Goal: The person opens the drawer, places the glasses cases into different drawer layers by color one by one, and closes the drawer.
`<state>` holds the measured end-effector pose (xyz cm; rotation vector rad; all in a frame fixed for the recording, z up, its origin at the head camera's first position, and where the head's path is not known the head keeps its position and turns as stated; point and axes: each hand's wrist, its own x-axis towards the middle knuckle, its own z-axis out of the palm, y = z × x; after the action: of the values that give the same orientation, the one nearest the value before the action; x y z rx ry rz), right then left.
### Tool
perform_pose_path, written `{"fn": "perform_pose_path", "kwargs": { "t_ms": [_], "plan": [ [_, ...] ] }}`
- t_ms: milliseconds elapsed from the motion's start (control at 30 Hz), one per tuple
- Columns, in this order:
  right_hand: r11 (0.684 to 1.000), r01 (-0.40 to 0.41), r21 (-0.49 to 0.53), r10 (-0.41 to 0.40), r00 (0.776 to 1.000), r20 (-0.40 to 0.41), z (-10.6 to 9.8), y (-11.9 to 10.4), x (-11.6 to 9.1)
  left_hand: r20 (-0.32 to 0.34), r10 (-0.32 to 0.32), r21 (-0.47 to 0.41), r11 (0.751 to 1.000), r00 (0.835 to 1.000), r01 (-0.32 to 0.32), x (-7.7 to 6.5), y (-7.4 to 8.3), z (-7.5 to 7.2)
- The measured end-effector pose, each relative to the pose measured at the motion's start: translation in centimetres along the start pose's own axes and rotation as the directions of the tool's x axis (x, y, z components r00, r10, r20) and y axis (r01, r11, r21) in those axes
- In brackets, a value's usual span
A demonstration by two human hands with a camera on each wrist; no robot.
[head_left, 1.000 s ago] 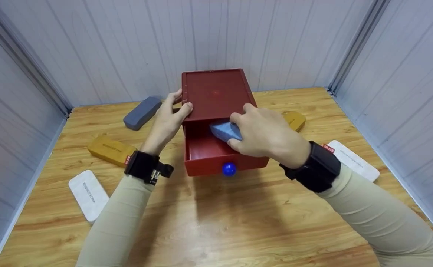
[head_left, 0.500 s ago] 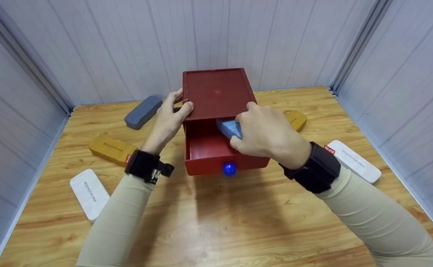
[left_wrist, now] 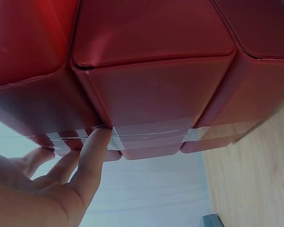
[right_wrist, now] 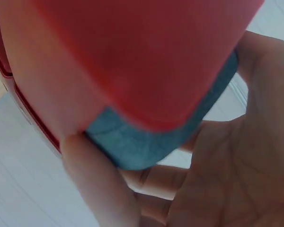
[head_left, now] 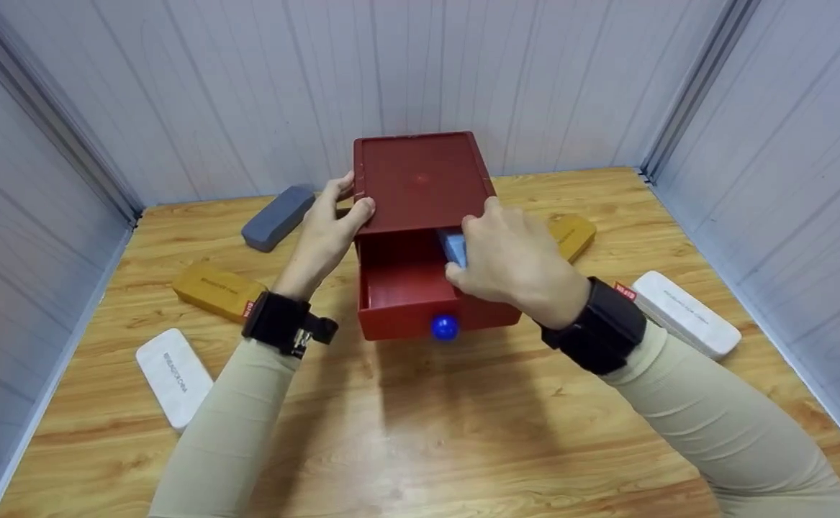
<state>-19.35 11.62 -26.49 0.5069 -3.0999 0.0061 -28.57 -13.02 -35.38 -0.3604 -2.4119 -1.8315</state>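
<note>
A red cabinet [head_left: 420,180] stands mid-table, its drawer [head_left: 398,316] pulled out, with a blue ball knob [head_left: 445,328] on the front. My left hand [head_left: 326,234] steadies the cabinet's left side, thumb on the top's front corner. In the left wrist view, its fingers [left_wrist: 93,151] press against clear tape on the red side wall. My right hand [head_left: 509,255] grips a light blue oblong case [head_left: 454,247] at the drawer's right side; most of the case is hidden by the hand and cabinet top. In the right wrist view, the case [right_wrist: 137,144] sits between thumb and fingers.
On the left lie a grey-blue case [head_left: 278,217], a mustard case [head_left: 211,288] and a white case [head_left: 173,378]. To the right are another mustard case [head_left: 573,234] and another white case [head_left: 689,313]. Pale panel walls [head_left: 247,93] surround the wooden table [head_left: 455,446].
My right hand has turned and shifted slightly, taking the blue case right and deeper under the cabinet top, so less of it shows. My left hand and the cabinet stay put.
</note>
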Motion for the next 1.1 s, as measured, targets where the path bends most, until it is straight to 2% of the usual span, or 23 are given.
{"fn": "perform_pose_path", "kwargs": {
  "t_ms": [200, 700, 867, 1100],
  "plan": [
    [0.999, -0.022, -0.035, 0.022, 1.000, 0.016, 0.12, -0.04, 0.08, 0.006, -0.002, -0.003, 1.000, 1.000, 0.003, -0.07, 0.11, 0.08],
    [0.995, 0.010, -0.097, -0.008, 1.000, 0.021, 0.62, 0.08, 0.04, 0.016, -0.007, -0.004, 1.000, 1.000, 0.007, -0.11, 0.16, 0.09],
    [0.993, 0.012, -0.117, -0.009, 1.000, 0.030, 0.76, 0.31, 0.22, 0.006, -0.004, 0.019, 1.000, 1.000, 0.004, -0.03, 0.22, 0.12],
    [0.993, 0.034, -0.114, -0.032, 0.999, 0.013, 0.97, 0.86, 0.49, 0.003, -0.002, 0.011, 1.000, 1.000, 0.002, 0.03, 0.15, 0.10]
  ]
}}
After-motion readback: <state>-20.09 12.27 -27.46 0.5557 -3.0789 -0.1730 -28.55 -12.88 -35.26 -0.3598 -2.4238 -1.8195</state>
